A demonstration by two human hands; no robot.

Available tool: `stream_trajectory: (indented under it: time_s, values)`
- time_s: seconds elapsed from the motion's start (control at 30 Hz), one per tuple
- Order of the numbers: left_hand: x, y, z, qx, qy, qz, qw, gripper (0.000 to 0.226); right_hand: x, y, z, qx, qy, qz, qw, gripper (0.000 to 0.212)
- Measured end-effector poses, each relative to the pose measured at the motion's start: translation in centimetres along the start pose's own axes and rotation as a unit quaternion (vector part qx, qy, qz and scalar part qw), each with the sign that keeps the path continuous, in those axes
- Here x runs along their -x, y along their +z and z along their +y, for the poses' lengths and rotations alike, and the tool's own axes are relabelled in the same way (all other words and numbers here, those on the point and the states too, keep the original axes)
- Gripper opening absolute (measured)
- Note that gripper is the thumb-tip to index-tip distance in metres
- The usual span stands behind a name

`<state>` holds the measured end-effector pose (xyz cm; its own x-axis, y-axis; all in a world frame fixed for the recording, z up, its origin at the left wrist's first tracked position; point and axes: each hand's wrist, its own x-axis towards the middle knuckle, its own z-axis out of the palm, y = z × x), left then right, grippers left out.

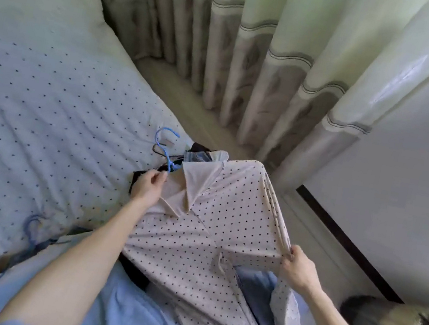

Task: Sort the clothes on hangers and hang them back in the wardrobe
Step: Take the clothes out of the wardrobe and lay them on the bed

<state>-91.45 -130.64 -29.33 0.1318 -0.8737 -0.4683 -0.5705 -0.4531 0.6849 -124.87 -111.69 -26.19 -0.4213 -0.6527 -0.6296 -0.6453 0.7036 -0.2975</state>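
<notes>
Bed (pixel 50 76) with a dotted cover holds the work. Clothes pile (pixel 123 315) lies at its near edge, nothing hung yet. Dotted shirt (pixel 225 221) is spread on top of the pile, apparently on its hanger. Left hand (pixel 147 186) pinches the blue hanger (pixel 165 145) at its neck, by the collar. Right hand (pixel 300 272) pinches the sleeve edge and pulls it taut. Likely early: this shirt is being straightened, and hanging up every piece is left. No wardrobe rail in view.

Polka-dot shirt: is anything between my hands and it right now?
Nothing visible is in the way. The left hand pinches the blue hanger at the collar of the polka-dot shirt, and the right hand pinches its sleeve fabric.
</notes>
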Motion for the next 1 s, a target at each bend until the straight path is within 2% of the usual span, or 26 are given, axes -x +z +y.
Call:
stream_trajectory:
  time_s: [0.17, 0.37, 0.47, 0.6, 0.73, 0.83, 1.0]
  values:
    - [-6.2, 0.2, -0.3, 0.019, -0.025, 0.022, 0.999, 0.039, -3.8, 0.9, -3.7, -0.006, -0.013, 0.059, 0.998, 0.005]
    - [-12.0, 2.0, -3.5, 0.01, -0.065, 0.04, 0.997, 0.042, -7.6, 3.6, -5.5, -0.016, -0.015, 0.052, 0.998, 0.007]
    - [-14.7, 2.7, -4.9, -0.015, -0.064, 0.06, 0.996, 0.041, -9.0, 5.7, -5.0, 0.017, -0.015, 0.007, 1.0, 0.024]
    - [-17.0, 5.1, -7.4, -0.058, -0.062, 0.068, 0.994, 0.033, -9.9, 8.6, -2.4, 0.163, -0.017, -0.099, 0.981, 0.051]
    - [-17.6, 7.4, -9.0, -0.097, -0.045, 0.09, 0.99, 0.029, -9.1, 10.4, 0.2, 0.15, -0.03, -0.043, 0.987, 0.071]
    - [-17.6, 7.3, -9.3, -0.149, -0.01, 0.105, 0.983, 0.03, -7.5, 10.9, 0.9, 0.108, -0.014, 0.004, 0.994, 0.071]
    - [-15.2, 5.7, -8.9, -0.195, 0.024, 0.029, 0.98, 0.038, -3.7, 10.1, 2.2, 0.103, 0.013, -0.006, 0.995, 0.061]
